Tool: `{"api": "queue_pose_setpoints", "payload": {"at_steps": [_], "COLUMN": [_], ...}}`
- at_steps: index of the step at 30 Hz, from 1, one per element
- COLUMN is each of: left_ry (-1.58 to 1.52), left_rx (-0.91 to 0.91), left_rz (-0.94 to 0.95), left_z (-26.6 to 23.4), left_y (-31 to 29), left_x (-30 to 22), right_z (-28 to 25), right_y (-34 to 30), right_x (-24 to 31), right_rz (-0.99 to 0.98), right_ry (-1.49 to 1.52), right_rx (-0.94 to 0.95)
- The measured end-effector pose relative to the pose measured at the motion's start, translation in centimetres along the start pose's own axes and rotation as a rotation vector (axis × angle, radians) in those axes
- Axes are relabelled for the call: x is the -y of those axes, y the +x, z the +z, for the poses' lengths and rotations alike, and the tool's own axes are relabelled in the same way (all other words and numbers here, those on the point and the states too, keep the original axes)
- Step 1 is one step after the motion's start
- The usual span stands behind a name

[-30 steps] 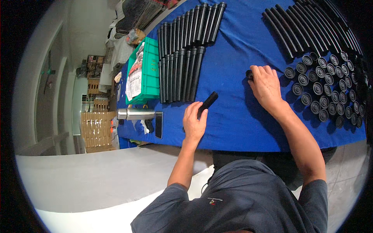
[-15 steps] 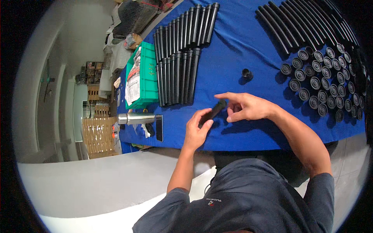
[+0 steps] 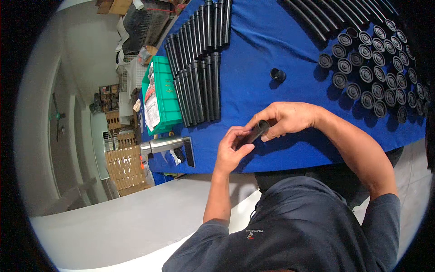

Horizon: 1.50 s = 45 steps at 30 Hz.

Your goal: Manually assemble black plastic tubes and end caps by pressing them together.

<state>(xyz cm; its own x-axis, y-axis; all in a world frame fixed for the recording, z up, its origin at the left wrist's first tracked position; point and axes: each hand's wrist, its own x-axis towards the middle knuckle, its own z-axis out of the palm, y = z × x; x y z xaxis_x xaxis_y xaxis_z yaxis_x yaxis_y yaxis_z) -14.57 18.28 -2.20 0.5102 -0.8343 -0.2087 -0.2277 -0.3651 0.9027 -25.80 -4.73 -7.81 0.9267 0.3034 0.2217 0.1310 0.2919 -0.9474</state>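
One short, cylindrical black tube (image 3: 257, 131) sits in the person's bare left hand (image 3: 232, 152), above the near part of a blue cloth table cover (image 3: 265, 41); its round, open end is tilted up and to the right, and the left fingers and thumb are wrapped about its lower length, grasping it. The bare right hand (image 3: 290, 120) is at that open end, index finger behind the tube and thumb just beside its rim; these fingers are bent, yet whether they pinch the tube or merely lie close to it, I cannot tell.

Beyond the hands, near the middle of the cover, a small, hollow black cylindrical piece (image 3: 277, 75) lies apart from everything else, its opening facing left; to its right stands a loose cluster of round black caps with ringed faces (image 3: 366, 74), and behind them long, slender black rods (image 3: 312, 22) lie side by side.

On the left, slim black tubes with thicker collared ends (image 3: 199, 86) lie in two rows; next to them is a green plastic crate (image 3: 167, 97) with printed paper (image 3: 152, 109) inside; nearer the edge, a silvery metal flask (image 3: 161, 145) lies beside a flat, dark rectangular phone (image 3: 189, 152).
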Motion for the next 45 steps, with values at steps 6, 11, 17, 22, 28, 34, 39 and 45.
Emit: {"api": "queue_pose_setpoints", "payload": {"at_steps": [6,11,17,22,28,34,39,45], "left_ry": [0.088,-0.171,-0.075,-0.122,-0.314,-0.642,-0.676,-1.174], "left_rx": [0.194,0.111,0.098,0.125,0.201,0.082,0.072,0.145], "left_rz": [-0.076,-0.216,-0.125,-0.158,-0.123,-0.212,-0.342,-0.105], "left_z": [-2.0,-0.7,-0.1,-0.8,0.1,0.8,0.8,0.0], "left_y": [-0.2,-0.3,0.0,0.3,0.1,-0.2,-0.3,-1.5], "left_x": [0.1,0.3,0.9,0.3,0.4,-0.9,-1.6,0.2], "right_z": [0.2,0.0,0.0,-0.1,0.0,0.3,0.4,0.3], "right_y": [0.1,0.4,0.0,-0.1,0.1,0.1,0.3,0.5], "right_x": [0.5,-0.6,0.4,1.2,0.2,1.1,-0.5,0.7], "right_rz": [-0.014,-0.072,-0.009,0.032,0.027,0.087,-0.279,-0.014], "right_ry": [-0.018,0.104,-0.02,0.076,-0.068,-0.223,-0.37,-0.093], "right_rx": [0.016,0.058,0.006,0.045,-0.091,-0.219,-0.451,-0.149]}}
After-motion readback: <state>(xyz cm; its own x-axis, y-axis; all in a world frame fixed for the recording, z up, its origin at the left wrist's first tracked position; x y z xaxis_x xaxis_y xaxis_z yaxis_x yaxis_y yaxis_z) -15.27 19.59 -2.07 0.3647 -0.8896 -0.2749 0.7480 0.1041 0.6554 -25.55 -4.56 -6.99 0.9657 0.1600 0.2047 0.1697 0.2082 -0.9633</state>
